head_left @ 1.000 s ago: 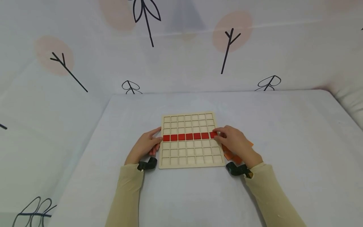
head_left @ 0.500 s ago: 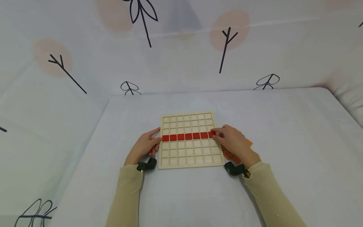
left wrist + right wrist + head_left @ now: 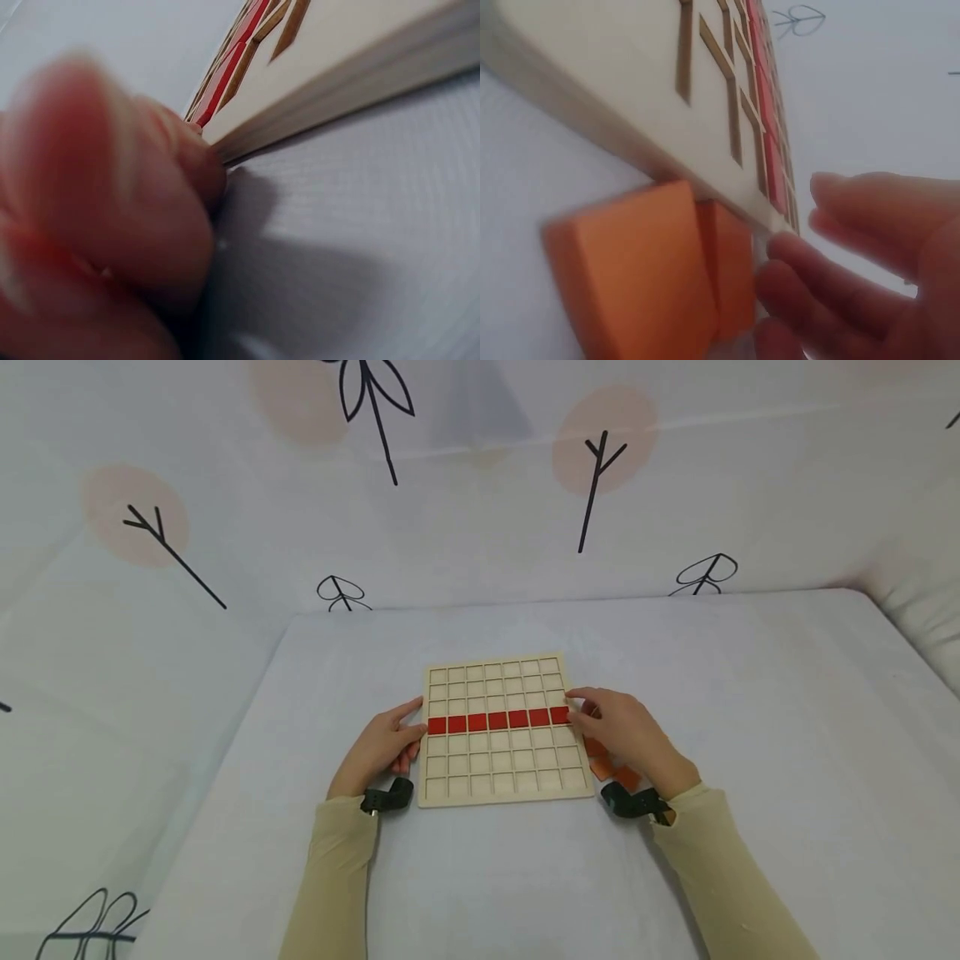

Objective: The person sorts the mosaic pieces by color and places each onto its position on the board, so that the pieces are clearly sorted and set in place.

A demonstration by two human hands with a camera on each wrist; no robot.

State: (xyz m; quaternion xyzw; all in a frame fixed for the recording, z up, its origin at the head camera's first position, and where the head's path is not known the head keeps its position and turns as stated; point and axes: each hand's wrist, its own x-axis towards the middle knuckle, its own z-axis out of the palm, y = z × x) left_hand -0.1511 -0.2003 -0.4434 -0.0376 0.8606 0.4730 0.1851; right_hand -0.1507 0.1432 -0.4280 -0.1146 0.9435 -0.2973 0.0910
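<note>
A pale wooden board (image 3: 502, 763) with a grid of square recesses lies on the white-covered table. Red square tiles (image 3: 497, 720) fill one row across its middle, from the left column to the right. At the left edge, my left hand (image 3: 377, 749) touches the board with thumb and forefinger spread, its other fingers curled beneath. Beside the right end of the red row, my right hand (image 3: 628, 727) has thumb and forefinger apart with nothing between them. Its fingertips come right up to the board's edge in the head view.
Orange tiles (image 3: 602, 767) lie against the board's right side, partly hidden under my right hand. In the right wrist view, one orange tile (image 3: 641, 262) leans close to the board's edge. A printed white cloth (image 3: 480, 527) rises behind the table.
My right thumb and forefinger have drawn back from the last red tile to the board's right edge. The left hand has stayed at its edge.
</note>
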